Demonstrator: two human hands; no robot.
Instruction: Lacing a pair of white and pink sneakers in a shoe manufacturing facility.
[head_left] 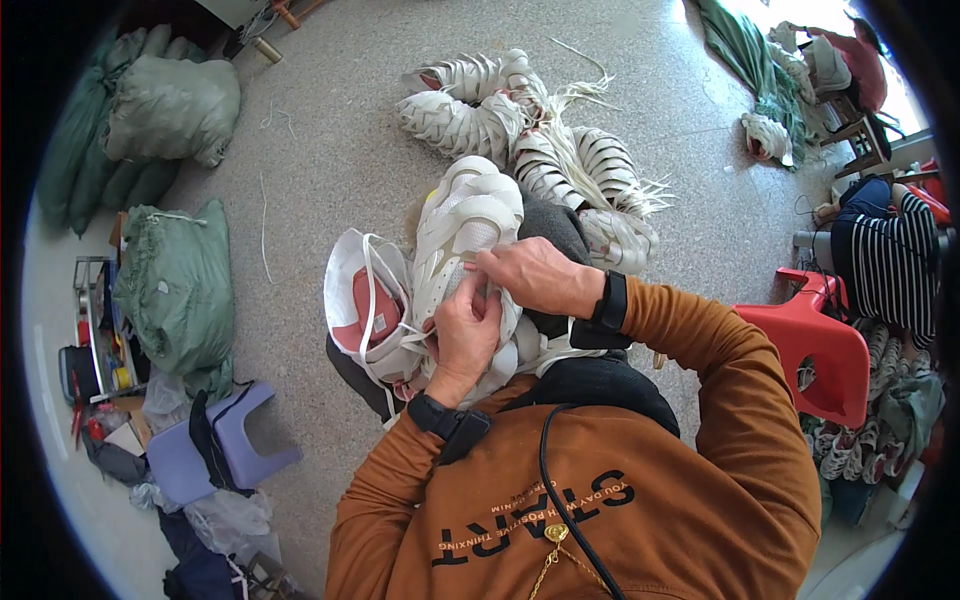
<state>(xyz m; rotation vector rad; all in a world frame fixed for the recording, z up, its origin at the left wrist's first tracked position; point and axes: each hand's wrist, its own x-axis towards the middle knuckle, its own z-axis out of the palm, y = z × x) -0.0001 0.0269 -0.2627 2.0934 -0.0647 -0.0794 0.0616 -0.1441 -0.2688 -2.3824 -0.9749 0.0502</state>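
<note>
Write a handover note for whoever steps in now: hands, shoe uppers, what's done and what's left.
Left hand and right hand: both pinching the white shoe upper on the lap, fingers meeting at its middle.
Second upper with pink lining: beside the left hand, lace loose.
Bundled white uppers: piled on the floor ahead.
Done: cannot tell.
Left: the upper in hand, likely the one beside it.

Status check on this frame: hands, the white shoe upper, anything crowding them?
Left hand and right hand both pinching the white shoe upper on the lap. Second upper with pink lining touching it at left. Nothing over the hands.
</note>
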